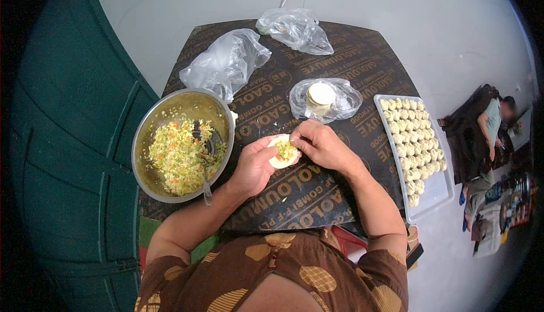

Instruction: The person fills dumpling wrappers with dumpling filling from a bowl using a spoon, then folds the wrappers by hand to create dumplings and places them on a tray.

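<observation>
Above the near part of the table, my left hand [254, 167] holds a round dough wrapper [281, 162] with chopped filling [285, 150] in its middle. The thumb of that hand rests on the filling. My right hand [322, 144] pinches the wrapper's right edge between thumb and fingers. To the left stands a steel bowl [141, 171] of chopped vegetable filling, with a spoon [207, 190] leaning inside against the rim. A stack of round wrappers [321, 98] lies on a clear plastic bag [347, 99] just beyond my right hand.
A white tray [435, 194] with rows of pleated buns [409, 133] sits at the table's right edge. Two plastic bags [229, 60] [297, 29] lie at the far side. A green door [62, 142] is on the left. Another person [492, 122] sits at far right.
</observation>
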Action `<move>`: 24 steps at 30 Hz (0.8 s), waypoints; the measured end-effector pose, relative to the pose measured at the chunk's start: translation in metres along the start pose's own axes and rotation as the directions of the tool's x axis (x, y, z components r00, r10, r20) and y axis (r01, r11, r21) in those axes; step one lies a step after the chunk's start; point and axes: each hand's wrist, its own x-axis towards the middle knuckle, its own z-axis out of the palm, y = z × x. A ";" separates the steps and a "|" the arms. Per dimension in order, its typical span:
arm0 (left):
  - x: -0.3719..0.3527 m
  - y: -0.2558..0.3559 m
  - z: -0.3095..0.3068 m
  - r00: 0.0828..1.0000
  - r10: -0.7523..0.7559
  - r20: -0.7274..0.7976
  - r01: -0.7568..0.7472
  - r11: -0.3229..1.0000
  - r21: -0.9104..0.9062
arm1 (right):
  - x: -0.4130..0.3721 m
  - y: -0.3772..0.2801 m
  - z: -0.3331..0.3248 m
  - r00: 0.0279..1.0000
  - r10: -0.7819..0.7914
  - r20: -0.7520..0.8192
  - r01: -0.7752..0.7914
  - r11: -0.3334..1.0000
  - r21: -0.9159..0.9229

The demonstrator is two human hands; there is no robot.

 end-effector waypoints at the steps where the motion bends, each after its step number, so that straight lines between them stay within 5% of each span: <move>1: 0.000 -0.001 0.000 1.000 -0.002 -0.008 0.002 1.000 -0.001 | 0.000 -0.001 0.001 1.000 0.000 0.000 0.000 1.000 0.000; 24: 0.000 -0.001 0.001 0.999 0.036 -0.034 -0.037 0.999 -0.028 | -0.001 0.000 0.001 0.995 -0.069 0.068 0.073 0.995 -0.072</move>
